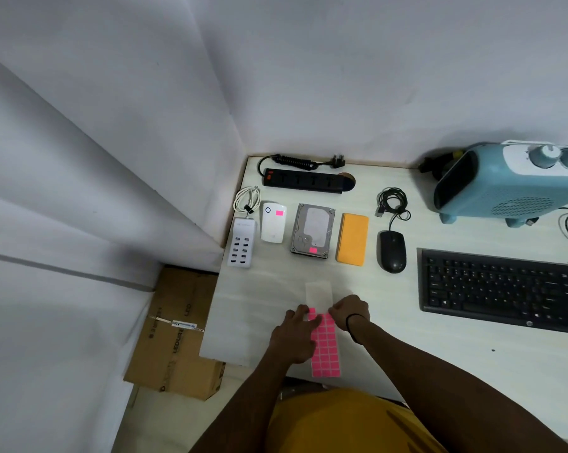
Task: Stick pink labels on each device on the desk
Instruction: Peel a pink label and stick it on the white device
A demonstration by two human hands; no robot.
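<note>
A sheet of pink labels (325,351) lies on the white desk (439,354) near its front edge, its far end bare backing. My left hand (294,335) presses flat on the sheet's left side. My right hand (349,312) pinches at a label near the top of the pink rows. Behind lie a white USB charger (242,245), a white plug-in device (273,227) bearing a pink label, a hard drive (312,231) also labelled, a yellow power bank (353,238) and a black mouse (392,251).
A black power strip (304,180) lies at the back. A black keyboard (505,289) and a blue fan heater (511,181) stand on the right. A cardboard box (175,335) sits on the floor left of the desk.
</note>
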